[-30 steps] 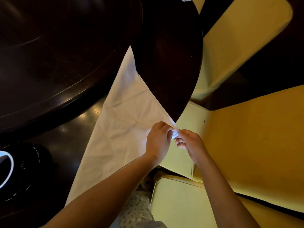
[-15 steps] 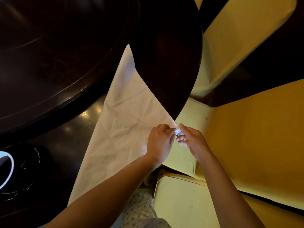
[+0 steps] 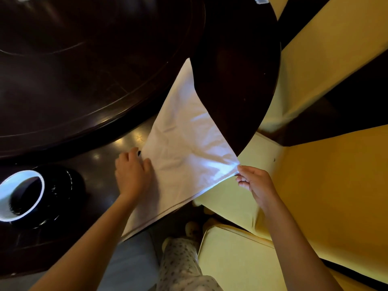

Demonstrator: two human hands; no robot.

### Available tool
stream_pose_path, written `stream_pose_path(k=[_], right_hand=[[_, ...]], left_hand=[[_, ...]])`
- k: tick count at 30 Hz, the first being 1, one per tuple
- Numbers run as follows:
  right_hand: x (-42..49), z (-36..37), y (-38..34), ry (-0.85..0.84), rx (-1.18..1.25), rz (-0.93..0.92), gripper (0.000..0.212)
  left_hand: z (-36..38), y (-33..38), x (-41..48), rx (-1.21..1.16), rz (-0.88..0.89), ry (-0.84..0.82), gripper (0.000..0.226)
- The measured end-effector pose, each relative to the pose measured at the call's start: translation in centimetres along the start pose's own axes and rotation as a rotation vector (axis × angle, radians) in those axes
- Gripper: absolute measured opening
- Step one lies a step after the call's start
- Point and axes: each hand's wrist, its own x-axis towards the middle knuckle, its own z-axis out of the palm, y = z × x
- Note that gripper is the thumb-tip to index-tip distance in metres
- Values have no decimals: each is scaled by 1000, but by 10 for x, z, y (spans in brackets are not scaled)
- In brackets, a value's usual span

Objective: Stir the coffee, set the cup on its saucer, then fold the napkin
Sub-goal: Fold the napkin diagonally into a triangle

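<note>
White cloth napkin (image 3: pixel 184 148) on dark wooden surface (image 3: pixel 84 70): right hand (image 3: pixel 255 183) pinches 4 o'clock corner, left hand (image 3: pixel 132 171) on 8 o'clock edge, grip unclear. White-rimmed coffee cup (image 3: pixel 21 194) at 9 o'clock; yellow cushions (image 3: pixel 336 185) at 3.

One wide-angle view from your head, it faced forward and steeply down, close above the dark table (image 3: pixel 84 91).
</note>
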Motion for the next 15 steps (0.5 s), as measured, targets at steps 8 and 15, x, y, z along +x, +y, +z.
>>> stream_pose_path(k=[8, 15], right_hand=[[-8, 3, 0, 5, 26, 41, 8], [-37, 30, 15, -52, -73, 88, 14]], left_hand=[[-19, 10, 36, -138, -69, -200, 16], [-42, 24, 79, 12, 178, -135, 13]])
